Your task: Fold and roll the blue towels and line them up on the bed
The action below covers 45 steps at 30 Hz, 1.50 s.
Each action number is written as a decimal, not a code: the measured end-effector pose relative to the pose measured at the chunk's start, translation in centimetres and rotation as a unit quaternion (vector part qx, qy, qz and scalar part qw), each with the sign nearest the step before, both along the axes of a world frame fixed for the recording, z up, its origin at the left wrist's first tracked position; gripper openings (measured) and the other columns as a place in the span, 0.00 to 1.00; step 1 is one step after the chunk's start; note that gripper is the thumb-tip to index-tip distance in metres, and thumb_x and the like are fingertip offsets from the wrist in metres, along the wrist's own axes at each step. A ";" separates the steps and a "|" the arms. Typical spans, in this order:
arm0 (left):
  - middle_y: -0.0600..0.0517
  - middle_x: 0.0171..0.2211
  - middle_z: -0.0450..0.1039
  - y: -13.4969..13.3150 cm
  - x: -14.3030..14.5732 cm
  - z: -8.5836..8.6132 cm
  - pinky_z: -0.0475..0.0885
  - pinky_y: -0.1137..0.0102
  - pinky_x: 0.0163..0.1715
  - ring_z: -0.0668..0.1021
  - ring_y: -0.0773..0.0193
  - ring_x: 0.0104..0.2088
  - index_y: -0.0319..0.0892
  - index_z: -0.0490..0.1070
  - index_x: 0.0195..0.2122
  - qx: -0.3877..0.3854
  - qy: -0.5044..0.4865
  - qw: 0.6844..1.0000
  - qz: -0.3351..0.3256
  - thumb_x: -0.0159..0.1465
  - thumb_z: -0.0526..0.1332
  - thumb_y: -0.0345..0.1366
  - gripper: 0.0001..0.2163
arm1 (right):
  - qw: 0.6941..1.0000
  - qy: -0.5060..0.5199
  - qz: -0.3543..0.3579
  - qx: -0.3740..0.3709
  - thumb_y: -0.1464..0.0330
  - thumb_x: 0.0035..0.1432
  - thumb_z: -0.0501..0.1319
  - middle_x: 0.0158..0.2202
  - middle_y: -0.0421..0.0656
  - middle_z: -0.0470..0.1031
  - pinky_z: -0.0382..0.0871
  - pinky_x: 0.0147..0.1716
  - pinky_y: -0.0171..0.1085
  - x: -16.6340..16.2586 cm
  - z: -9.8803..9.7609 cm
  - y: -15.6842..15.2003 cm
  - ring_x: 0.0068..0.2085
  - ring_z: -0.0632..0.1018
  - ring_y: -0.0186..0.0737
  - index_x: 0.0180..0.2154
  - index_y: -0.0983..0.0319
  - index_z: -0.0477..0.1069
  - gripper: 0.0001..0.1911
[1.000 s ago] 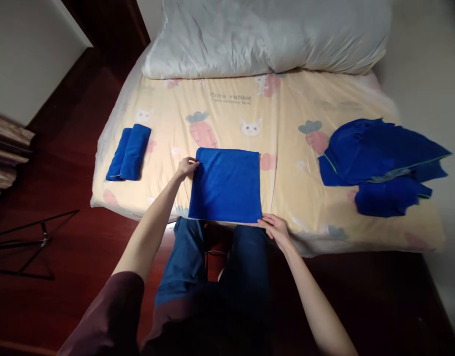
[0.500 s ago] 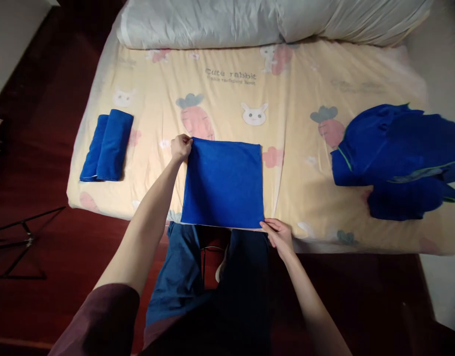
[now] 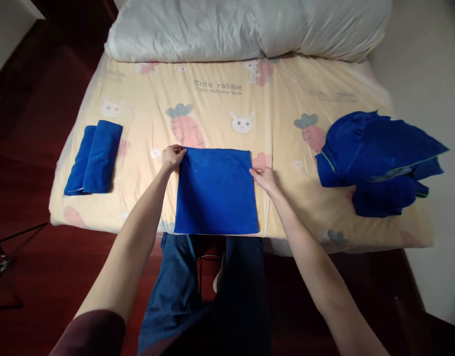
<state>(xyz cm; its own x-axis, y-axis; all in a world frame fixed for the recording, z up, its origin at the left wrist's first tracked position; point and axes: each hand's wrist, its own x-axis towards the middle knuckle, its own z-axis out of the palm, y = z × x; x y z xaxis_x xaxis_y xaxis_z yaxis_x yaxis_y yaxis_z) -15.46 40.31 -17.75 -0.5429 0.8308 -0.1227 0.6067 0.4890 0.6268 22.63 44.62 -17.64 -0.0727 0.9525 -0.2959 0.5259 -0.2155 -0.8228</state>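
Observation:
A square blue towel (image 3: pixel 217 193) lies flat at the bed's near edge, in front of my legs. My left hand (image 3: pixel 173 156) pinches its far left corner between thumb and fingers. At the right side edge, a little below the far right corner, my right hand (image 3: pixel 263 178) has its thumb and fingers closed on the towel's border. Two rolled blue towels (image 3: pixel 102 157) rest side by side, touching, to the left. On the right is a crumpled heap of blue cloth (image 3: pixel 376 153) with thin green edging.
The bed (image 3: pixel 220 113) wears a yellow sheet printed with rabbits and carrots. A grey-white bundled quilt (image 3: pixel 246 29) spans its far side. A black metal stand (image 3: pixel 3 262) is on the dark red floor at lower left. A pale wall (image 3: pixel 428 94) rises at the right.
My right hand has moved from the towel's near right corner up along its right edge. My left hand keeps the far left corner. The view has shifted slightly.

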 end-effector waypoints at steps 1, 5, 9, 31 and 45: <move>0.45 0.44 0.83 -0.1 -0.1 0.0 0.73 0.66 0.51 0.81 0.53 0.49 0.42 0.82 0.47 0.005 -0.003 1.000 -0.007 0.62 0.65 0.43 0.16 | 1.000 -0.016 -0.005 0.024 0.61 0.55 0.70 0.36 0.47 0.84 0.75 0.35 0.35 -1.1 -0.5 2.0 0.34 0.81 0.40 0.35 0.62 0.79 0.12; 0.46 0.41 0.83 -0.1 -0.4 0.0 0.74 0.65 0.50 0.82 0.53 0.46 0.43 0.81 0.45 0.014 -0.006 1.000 -0.026 0.61 0.65 0.41 0.14 | 0.997 -0.050 0.014 0.063 0.65 0.57 0.67 0.37 0.45 0.84 0.77 0.42 0.39 -4.3 -2.3 7.3 0.38 0.82 0.41 0.37 0.61 0.78 0.08; 0.47 0.44 0.81 0.0 -0.4 0.0 0.73 0.64 0.51 0.81 0.54 0.46 0.44 0.79 0.42 0.032 0.012 0.999 -0.037 0.60 0.64 0.40 0.12 | 0.996 -0.048 0.044 0.063 0.66 0.57 0.67 0.39 0.45 0.83 0.76 0.41 0.37 -5.3 -3.0 9.1 0.38 0.82 0.39 0.39 0.62 0.77 0.09; 0.47 0.40 0.80 0.4 0.9 -0.3 0.74 0.65 0.48 0.81 0.57 0.40 0.43 0.77 0.41 0.102 0.044 0.994 -0.010 0.65 0.58 0.37 0.10 | 0.973 -0.089 0.051 0.206 0.64 0.61 0.66 0.40 0.48 0.81 0.77 0.42 0.39 -3.0 -1.3 8.1 0.38 0.82 0.42 0.39 0.64 0.81 0.10; 0.47 0.37 0.81 1.7 -0.7 1.2 0.75 0.62 0.51 0.82 0.53 0.42 0.43 0.79 0.40 0.034 0.015 0.993 -0.110 0.55 0.69 0.35 0.11 | 0.991 -0.077 0.047 0.096 0.65 0.56 0.71 0.33 0.45 0.82 0.78 0.43 0.41 -4.9 -1.7 10.2 0.36 0.82 0.42 0.37 0.64 0.80 0.09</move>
